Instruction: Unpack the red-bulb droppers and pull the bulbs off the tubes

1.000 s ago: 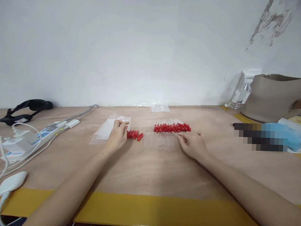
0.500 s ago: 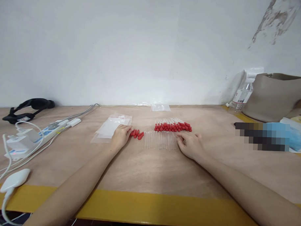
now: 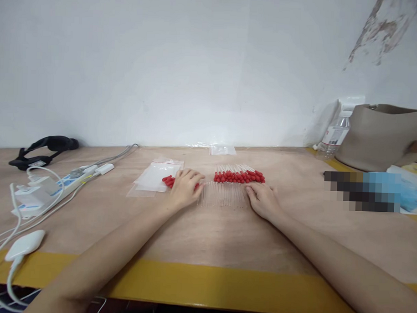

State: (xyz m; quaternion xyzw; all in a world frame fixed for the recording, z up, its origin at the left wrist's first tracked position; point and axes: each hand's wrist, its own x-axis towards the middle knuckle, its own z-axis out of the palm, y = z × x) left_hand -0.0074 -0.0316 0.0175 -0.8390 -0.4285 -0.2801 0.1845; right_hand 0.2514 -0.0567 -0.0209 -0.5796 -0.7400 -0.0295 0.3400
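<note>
My left hand point(image 3: 186, 188) arches over a small heap of red caps point(image 3: 168, 180), its fingertips and thumb meeting at the left end of a row of thin clear tubes point(image 3: 222, 194). A bit of red shows under its fingers; whether it is held is unclear. At the row's right end is my right hand point(image 3: 261, 198), thumb and fingers closed together; what they grip, if anything, is hidden. Just behind the row lie several thin clear tubes with red caps point(image 3: 239, 176), their capped ends toward me.
Clear zip bags point(image 3: 156, 176) lie left of the caps, another bag point(image 3: 223, 149) by the wall. A power strip point(image 3: 69, 184) with cables and a black headset point(image 3: 44, 151) are at the left. A bottle point(image 3: 335, 133) and a beige bag point(image 3: 376, 137) stand at the right.
My left hand has moved right, from the red caps to the left end of the tube row, uncovering caps on its left. The right hand has barely moved; the tube tip at its fingers no longer shows clearly.
</note>
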